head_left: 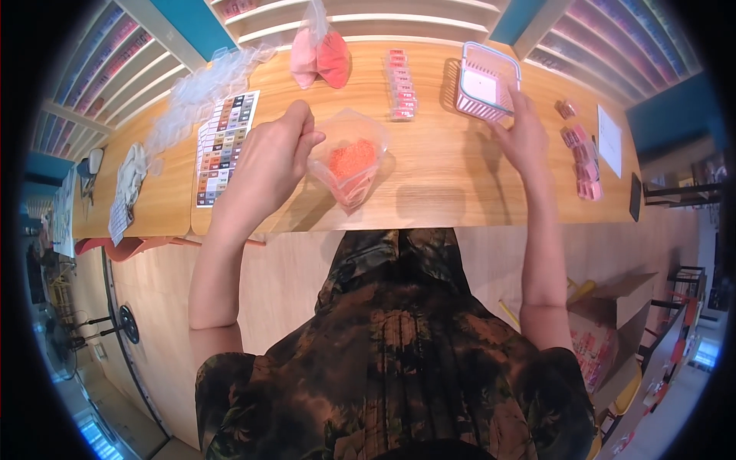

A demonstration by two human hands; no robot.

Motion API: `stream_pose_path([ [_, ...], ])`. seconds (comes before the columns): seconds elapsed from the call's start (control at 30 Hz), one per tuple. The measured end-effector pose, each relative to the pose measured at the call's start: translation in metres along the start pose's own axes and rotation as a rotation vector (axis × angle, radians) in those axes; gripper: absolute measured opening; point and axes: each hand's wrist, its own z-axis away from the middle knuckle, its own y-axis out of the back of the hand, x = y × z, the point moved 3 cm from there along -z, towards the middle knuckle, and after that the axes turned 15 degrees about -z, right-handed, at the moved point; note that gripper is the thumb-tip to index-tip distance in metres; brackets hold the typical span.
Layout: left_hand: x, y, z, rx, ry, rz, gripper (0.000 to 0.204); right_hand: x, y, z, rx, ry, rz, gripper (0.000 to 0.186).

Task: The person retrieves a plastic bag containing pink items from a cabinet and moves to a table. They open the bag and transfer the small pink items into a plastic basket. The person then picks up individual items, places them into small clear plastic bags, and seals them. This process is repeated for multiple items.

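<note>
My left hand (276,157) has its fingers curled in, thumb and fingertips at the upper left edge of a clear plastic bag (364,123). Small orange-red beads (353,158) fill the lower part of this bag, and its mouth is spread wide. Farther right, my right hand (523,138) grips the near right corner of a small plastic basket (483,80) with a pale blue rim and pink slatted sides. Nothing but a pale bottom shows inside the basket. The tips of my right fingers are partly hidden against its side.
Between bag and basket lies a row of small clear boxes with red labels (400,88). Behind are two tied bags, pink and red (320,57). Left lie a colour chart (226,146) and empty clear bags (203,92). At right are more small boxes (584,165) and a phone-like dark slab (635,197).
</note>
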Motion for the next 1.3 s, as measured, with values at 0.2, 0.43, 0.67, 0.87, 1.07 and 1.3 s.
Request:
stream_pose_path([
  [0.2, -0.009, 0.017, 0.006, -0.070, -0.008, 0.087, 0.021, 0.027, 0.036, 0.021, -0.165, 0.092, 0.196, 0.009],
  [0.43, -0.022, 0.055, 0.014, 0.041, 0.020, 0.214, 0.019, -0.036, 0.067, 0.108, -0.292, 0.182, -0.046, 0.012],
  [0.67, -0.015, 0.127, 0.002, 0.057, 0.048, 0.272, 0.018, -0.124, 0.003, 0.136, -0.472, 0.504, -0.352, 0.028],
  [0.87, -0.004, 0.109, -0.013, 0.044, 0.077, 0.413, 0.015, -0.150, -0.069, 0.113, -0.414, 0.616, -0.410, 0.026],
  [1.07, -0.015, 0.028, -0.019, 0.000, 0.235, 0.627, 0.022, -0.147, -0.074, 0.125, -0.360, 0.607, -0.428, 0.035],
  [1.3, -0.033, -0.008, -0.022, -0.096, 0.434, 0.731, 0.019, -0.136, -0.071, 0.124, -0.287, 0.609, -0.557, 0.033],
])
